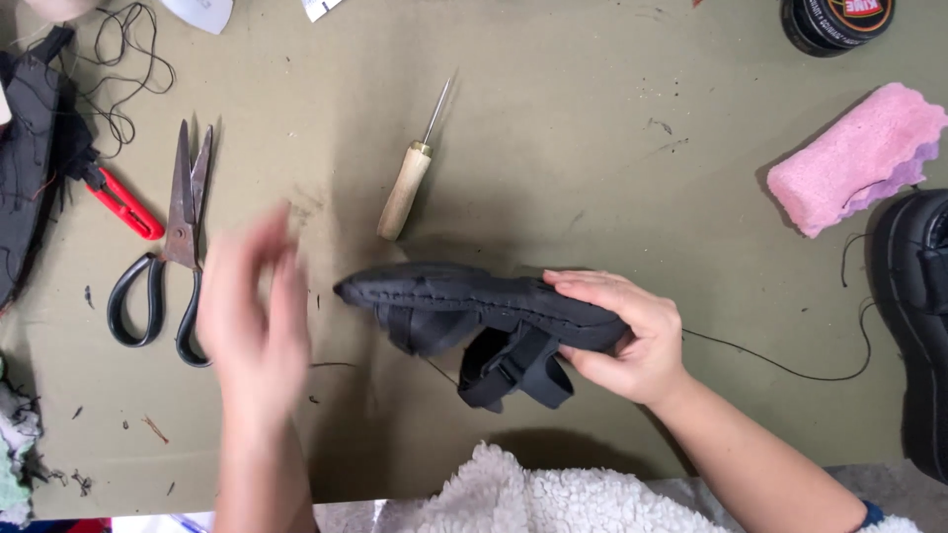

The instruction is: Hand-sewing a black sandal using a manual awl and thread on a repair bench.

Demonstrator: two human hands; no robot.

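- My right hand [632,341] grips the heel end of a black sandal [484,316], fingers wrapped over the sole edge and thumb beneath, clamped on it. The sandal is held sole-up just above the olive work surface [612,178], straps hanging below.
- My left hand [255,316] is blurred, open with fingers spread, holding nothing; it hovers left of the sandal's toe, near the scissors.
- Black-handled scissors [168,266] lie at left, blades pointing up-frame; a red-handled tool [123,205] sits just beside them.
- A wooden-handled awl [407,183] lies above the sandal, metal tip pointing up-frame.
- Round black tin [834,22] at top right edge, lid with a red and orange label.
- Pink sponge [854,156] below the tin; a black shoe [918,326] at the right edge.
- Dark thread [790,367] trails right from my right hand.
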